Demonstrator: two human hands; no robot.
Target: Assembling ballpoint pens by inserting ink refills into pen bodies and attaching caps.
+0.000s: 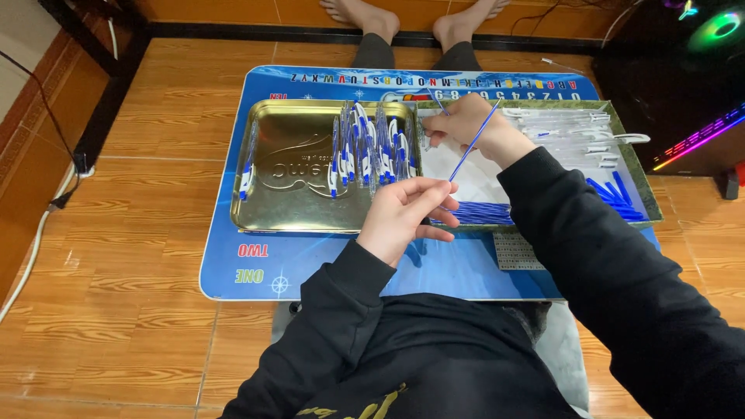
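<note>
Refill w/ blue ink pinched between left hand & right hand; assembled pens piled left of hands, loose refills & clear barrels right, prob. midway.

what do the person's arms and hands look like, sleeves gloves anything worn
Both arms are covered by long black sleeves of a soft, sweatshirt-like top that end at the wrists. The left hand and right hand are bare: no gloves, and no rings or watch can be seen. A yellowish marking shows on the front of the black top.
</note>
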